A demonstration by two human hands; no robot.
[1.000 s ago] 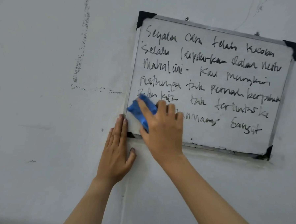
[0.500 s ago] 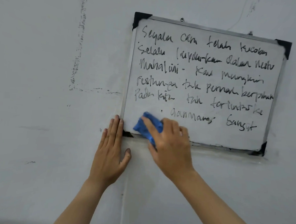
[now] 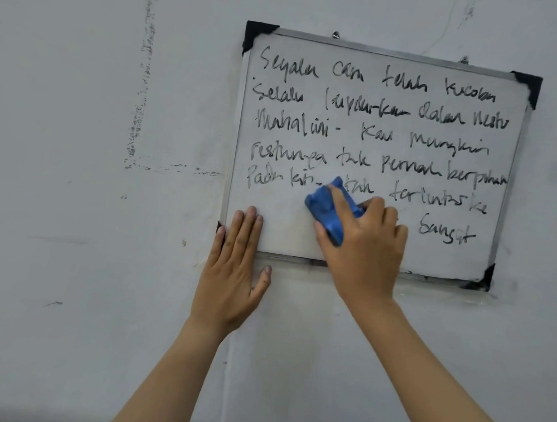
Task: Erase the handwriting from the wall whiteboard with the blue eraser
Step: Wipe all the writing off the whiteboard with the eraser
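A small whiteboard (image 3: 388,58) with a metal frame and black corner caps hangs tilted on the wall, covered with several lines of black handwriting. Its lower left area is wiped bare. My right hand (image 3: 365,251) presses the blue eraser (image 3: 327,210) flat against the board in the lower middle, over the fifth and sixth lines. My left hand (image 3: 232,273) lies flat with fingers together over the board's bottom left corner, half on the wall.
The grey-white wall (image 3: 74,264) surrounds the board, with a flaking paint line (image 3: 139,106) to the left. Two hanging screws (image 3: 335,34) show at the board's top edge.
My right hand has carried the eraser right and up from the bottom left corner, and the word in the middle of the lowest line is gone or covered. My left hand stays put.
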